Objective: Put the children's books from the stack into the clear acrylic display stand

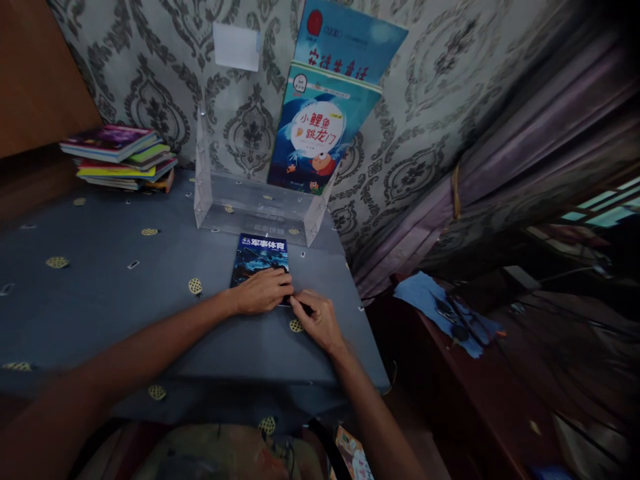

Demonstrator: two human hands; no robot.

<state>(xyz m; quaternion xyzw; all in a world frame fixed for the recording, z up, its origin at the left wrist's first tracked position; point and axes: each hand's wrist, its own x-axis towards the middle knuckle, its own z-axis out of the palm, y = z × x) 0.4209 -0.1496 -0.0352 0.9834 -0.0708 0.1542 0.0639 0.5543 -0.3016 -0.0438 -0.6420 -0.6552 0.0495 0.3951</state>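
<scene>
A dark blue magazine (250, 261) with white Chinese characters along its top lies on the cloth-covered table, near its right side. Across the magazine's lower part rests my left hand (265, 290), palm down, its fingers laid flat toward the right edge. My right hand (320, 321) is at the lower right corner, thumb and forefinger pinched together on the magazine's edge. Both hands nearly touch there and hide that corner. Just behind stands a clear acrylic rack (235, 215), with a teal picture book (300, 163) leaning upright in its right part.
Behind the teal book stands a taller blue book (345, 40). A stack of books (117, 160) sits at the back left of the grey tablecloth (150, 287). To the right are a purple curtain (425, 193) and a dark red surface (465, 380) bearing a blue cloth (425, 293).
</scene>
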